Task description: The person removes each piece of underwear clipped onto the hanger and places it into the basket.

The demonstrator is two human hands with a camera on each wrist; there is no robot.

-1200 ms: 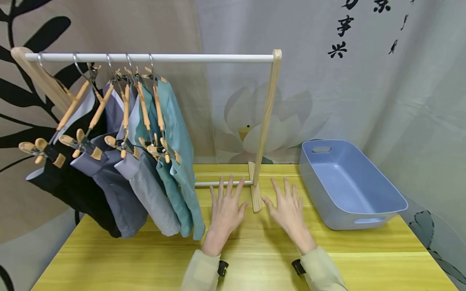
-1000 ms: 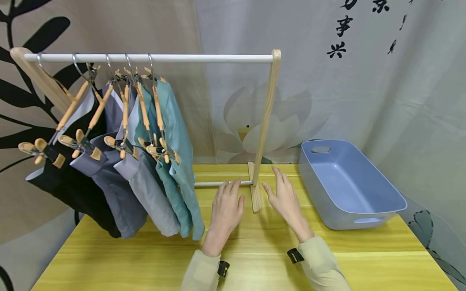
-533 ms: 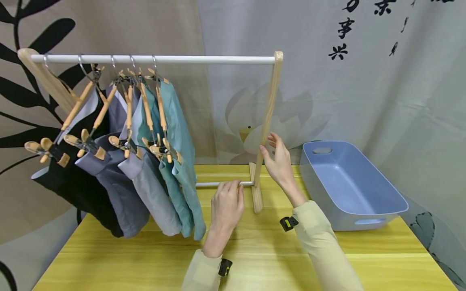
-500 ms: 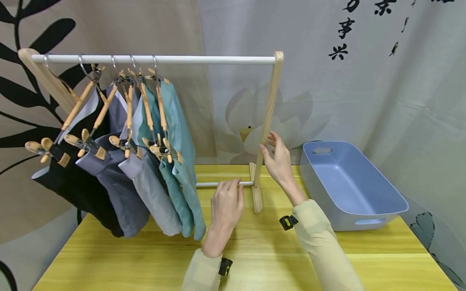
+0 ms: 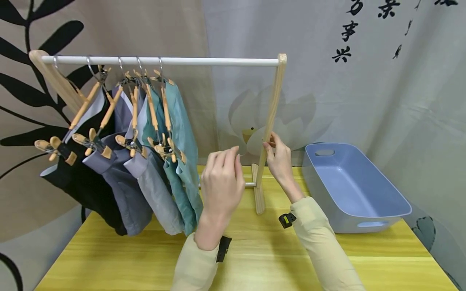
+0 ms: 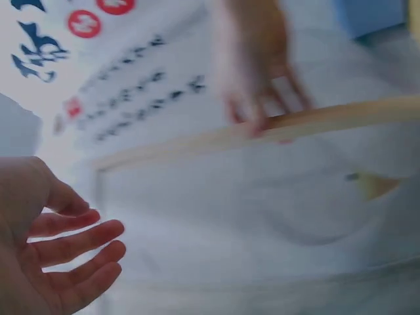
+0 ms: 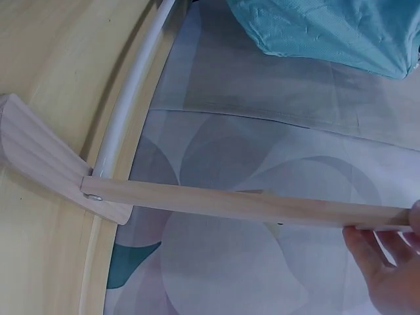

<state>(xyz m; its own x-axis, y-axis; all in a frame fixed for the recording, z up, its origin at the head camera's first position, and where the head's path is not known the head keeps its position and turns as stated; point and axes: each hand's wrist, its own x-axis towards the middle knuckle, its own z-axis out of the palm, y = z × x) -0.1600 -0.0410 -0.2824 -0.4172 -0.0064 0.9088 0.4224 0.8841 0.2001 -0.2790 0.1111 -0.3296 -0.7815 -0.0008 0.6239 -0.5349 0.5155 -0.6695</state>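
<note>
My right hand holds the right wooden post of a small clothes rack, the thumb on one side and the fingertips on the other. In the right wrist view, fingers meet the post's edge. My left hand is raised in front of the rack with nothing in it. Its fingers are loosely bent and apart in the left wrist view. To its left, teal clothes hang by clip hangers from the white top rail.
Grey trousers and black trousers hang further left on the rail. A blue plastic basket stands right of the rack on the wooden table. A printed curtain closes off the back.
My right hand has moved up and forward from above the table to the rack's post and taken hold. My left hand has risen from near the lower bar. The view has shifted slightly.
</note>
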